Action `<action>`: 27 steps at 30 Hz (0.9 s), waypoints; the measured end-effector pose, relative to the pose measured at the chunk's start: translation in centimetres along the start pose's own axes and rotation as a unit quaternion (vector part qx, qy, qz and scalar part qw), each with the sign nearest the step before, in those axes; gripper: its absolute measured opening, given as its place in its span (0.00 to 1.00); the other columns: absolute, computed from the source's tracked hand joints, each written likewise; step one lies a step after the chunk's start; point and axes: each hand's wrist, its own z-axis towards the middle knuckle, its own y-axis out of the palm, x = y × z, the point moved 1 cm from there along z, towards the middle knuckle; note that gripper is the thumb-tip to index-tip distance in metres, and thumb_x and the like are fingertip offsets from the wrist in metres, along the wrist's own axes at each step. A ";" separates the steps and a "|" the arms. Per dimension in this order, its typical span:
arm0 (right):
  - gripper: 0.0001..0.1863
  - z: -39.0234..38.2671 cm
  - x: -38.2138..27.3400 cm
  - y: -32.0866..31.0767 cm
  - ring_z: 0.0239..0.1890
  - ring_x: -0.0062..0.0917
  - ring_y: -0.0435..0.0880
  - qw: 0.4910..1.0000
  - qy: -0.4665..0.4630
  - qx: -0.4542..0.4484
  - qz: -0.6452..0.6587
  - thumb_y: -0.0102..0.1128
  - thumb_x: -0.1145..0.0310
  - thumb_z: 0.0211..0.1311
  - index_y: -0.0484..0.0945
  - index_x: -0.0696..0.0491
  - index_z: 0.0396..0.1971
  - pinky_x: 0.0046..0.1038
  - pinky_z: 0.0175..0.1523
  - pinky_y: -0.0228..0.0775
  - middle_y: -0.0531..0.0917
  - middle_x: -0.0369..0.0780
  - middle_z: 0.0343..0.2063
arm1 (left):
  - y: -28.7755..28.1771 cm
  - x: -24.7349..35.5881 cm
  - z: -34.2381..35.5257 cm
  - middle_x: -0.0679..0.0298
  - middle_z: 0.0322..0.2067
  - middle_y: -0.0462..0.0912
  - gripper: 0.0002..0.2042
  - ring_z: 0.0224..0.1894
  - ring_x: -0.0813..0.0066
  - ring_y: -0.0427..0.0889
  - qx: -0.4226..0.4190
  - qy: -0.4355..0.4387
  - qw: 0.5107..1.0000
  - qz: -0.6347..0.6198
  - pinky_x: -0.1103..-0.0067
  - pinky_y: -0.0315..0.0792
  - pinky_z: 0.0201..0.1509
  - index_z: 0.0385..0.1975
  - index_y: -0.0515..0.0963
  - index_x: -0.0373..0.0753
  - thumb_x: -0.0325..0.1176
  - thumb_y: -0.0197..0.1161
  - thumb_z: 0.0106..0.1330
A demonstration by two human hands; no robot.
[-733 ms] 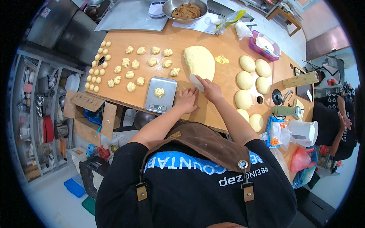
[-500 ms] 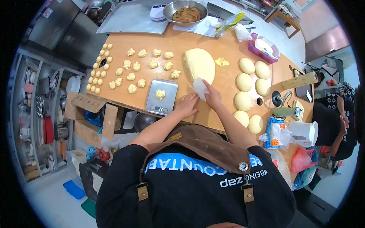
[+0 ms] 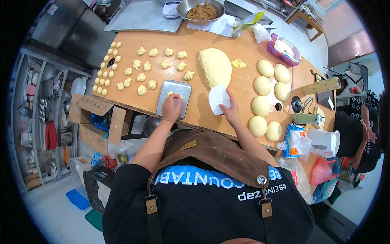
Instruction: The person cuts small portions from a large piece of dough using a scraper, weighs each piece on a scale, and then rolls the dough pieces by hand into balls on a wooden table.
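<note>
My right hand [image 3: 231, 109] grips a white dough scraper [image 3: 218, 99], which is held just off the near end of a large pale-yellow slab of dough [image 3: 215, 67]. Over the flat kitchen scale [image 3: 183, 106], my left hand [image 3: 172, 107] has its fingertips closed on a small piece of dough [image 3: 174, 94]; the fingers partly cover that piece and hide the scale's display. Beyond the scale lie several rough dough lumps [image 3: 165, 64] in loose rows. A few flat dough scraps [image 3: 238, 63] stick to the tabletop right of the slab.
Several large smooth dough balls [image 3: 261, 105] stand at the right, and small balls [image 3: 107, 74] line the left edge. At the back are a metal tray [image 3: 142, 16] and a steel bowl of brown filling [image 3: 202, 13]. A purple tub [image 3: 280, 51] sits back right; another person [image 3: 359, 126] stands farther right.
My left hand has moved left from beside the slab to the dough on the scale. The scraper has pulled back from the slab's edge and turned its broad face upward.
</note>
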 end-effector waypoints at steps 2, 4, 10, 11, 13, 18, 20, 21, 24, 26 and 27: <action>0.40 0.1 1.1 -0.9 0.59 0.36 0.69 1.000 -0.011 0.006 -0.013 0.58 0.83 0.50 0.57 0.48 0.65 0.34 0.59 0.67 0.66 0.47 0.60 | -2.3 -2.2 1.0 0.62 0.34 0.82 0.06 0.39 0.62 0.79 0.084 0.096 0.983 0.129 0.71 0.71 0.44 0.32 0.78 0.41 0.32 0.64 0.57; 0.40 0.2 2.5 -1.9 0.59 0.36 0.69 0.999 -0.026 0.016 -0.024 0.58 0.83 0.49 0.58 0.48 0.65 0.34 0.60 0.66 0.67 0.47 0.60 | -3.3 -2.8 1.1 0.63 0.34 0.82 0.06 0.42 0.64 0.78 0.037 0.118 0.974 0.192 0.70 0.69 0.48 0.31 0.78 0.42 0.34 0.63 0.57; 0.40 -0.3 3.4 -3.0 0.54 0.34 0.73 0.990 -0.113 0.024 -0.078 0.55 0.84 0.51 0.56 0.45 0.66 0.33 0.45 0.79 0.67 0.46 0.58 | -3.0 -1.8 -0.1 0.62 0.46 0.74 0.08 0.56 0.63 0.65 -0.013 0.158 0.936 0.315 0.62 0.53 0.61 0.31 0.79 0.43 0.40 0.62 0.57; 0.40 -0.6 3.0 -3.1 0.54 0.34 0.73 0.993 -0.089 0.027 -0.079 0.55 0.84 0.51 0.56 0.46 0.66 0.33 0.47 0.78 0.67 0.46 0.58 | -3.2 -1.2 -0.2 0.61 0.50 0.70 0.10 0.59 0.61 0.61 -0.021 0.141 0.932 0.334 0.61 0.49 0.62 0.33 0.78 0.42 0.41 0.62 0.57; 0.40 -0.8 2.6 -3.2 0.54 0.34 0.73 0.994 -0.066 0.031 -0.080 0.56 0.85 0.51 0.57 0.46 0.65 0.33 0.48 0.77 0.67 0.46 0.58 | -3.5 -2.1 -0.4 0.60 0.53 0.65 0.14 0.60 0.59 0.59 -0.007 0.147 0.928 0.341 0.60 0.48 0.62 0.39 0.75 0.42 0.42 0.63 0.56; 0.39 -2.1 1.8 -4.1 0.61 0.38 0.67 0.990 -0.080 0.046 -0.104 0.58 0.83 0.49 0.59 0.49 0.64 0.36 0.62 0.62 0.67 0.47 0.60 | -5.6 -2.8 -0.1 0.54 0.57 0.60 0.27 0.61 0.54 0.56 0.112 0.169 0.927 0.317 0.58 0.47 0.62 0.52 0.65 0.43 0.45 0.65 0.54; 0.39 -2.4 2.3 -4.3 0.61 0.38 0.67 0.991 -0.077 0.043 -0.097 0.58 0.83 0.49 0.59 0.49 0.64 0.36 0.62 0.62 0.67 0.47 0.60 | -6.7 -3.0 0.3 0.54 0.57 0.60 0.29 0.62 0.53 0.56 0.147 0.144 0.928 0.311 0.57 0.47 0.62 0.54 0.63 0.44 0.44 0.65 0.53; 0.39 -2.5 2.5 -4.4 0.62 0.38 0.67 0.992 -0.076 0.041 -0.088 0.58 0.83 0.49 0.59 0.49 0.64 0.36 0.63 0.62 0.67 0.47 0.60 | -6.9 -3.1 0.4 0.54 0.59 0.58 0.30 0.62 0.51 0.54 0.158 0.126 0.929 0.309 0.56 0.47 0.63 0.55 0.62 0.45 0.43 0.66 0.53; 0.39 -2.8 2.4 -4.5 0.61 0.38 0.67 0.988 -0.099 0.042 -0.112 0.59 0.83 0.49 0.59 0.48 0.64 0.36 0.62 0.62 0.68 0.47 0.59 | -7.6 -3.0 0.3 0.53 0.59 0.57 0.31 0.63 0.51 0.54 0.186 0.084 0.930 0.305 0.55 0.45 0.64 0.56 0.61 0.46 0.41 0.66 0.52; 0.39 -2.8 1.9 -4.3 0.61 0.38 0.68 0.989 -0.089 0.034 -0.114 0.59 0.83 0.49 0.59 0.47 0.64 0.35 0.62 0.62 0.68 0.48 0.59 | -8.0 -3.2 0.2 0.53 0.60 0.56 0.32 0.63 0.51 0.52 0.195 0.069 0.933 0.294 0.54 0.44 0.65 0.57 0.61 0.47 0.39 0.67 0.52; 0.39 -2.8 1.6 -4.1 0.60 0.38 0.68 0.990 -0.079 0.028 -0.116 0.58 0.83 0.49 0.60 0.47 0.64 0.35 0.62 0.63 0.68 0.48 0.59 | -8.3 -3.3 0.0 0.53 0.60 0.56 0.32 0.64 0.51 0.52 0.197 0.062 0.933 0.297 0.54 0.44 0.65 0.58 0.60 0.47 0.39 0.67 0.52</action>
